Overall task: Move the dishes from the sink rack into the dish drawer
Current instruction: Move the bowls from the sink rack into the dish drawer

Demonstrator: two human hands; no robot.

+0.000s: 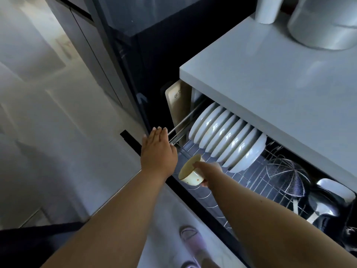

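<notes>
The dish drawer (216, 206) stands pulled out under the white counter, with a wire rack floor. Several white plates (229, 140) stand on edge in a row at its back. My right hand (210, 171) grips a small cream bowl (191, 171) tilted on its side, low over the drawer's front left part, just in front of the plates. My left hand (158, 149) lies flat with straight fingers at the drawer's front left corner, next to the metal rails (181, 124). The sink rack is out of view.
A wire skimmer (286, 175) and shiny ladles (324, 207) lie in the drawer's right part. A beige cutting board (176, 105) stands at the drawer's far left. A white pot (324, 22) sits on the counter (270, 78). A dark cabinet rises at left; a shoe (191, 242) shows below.
</notes>
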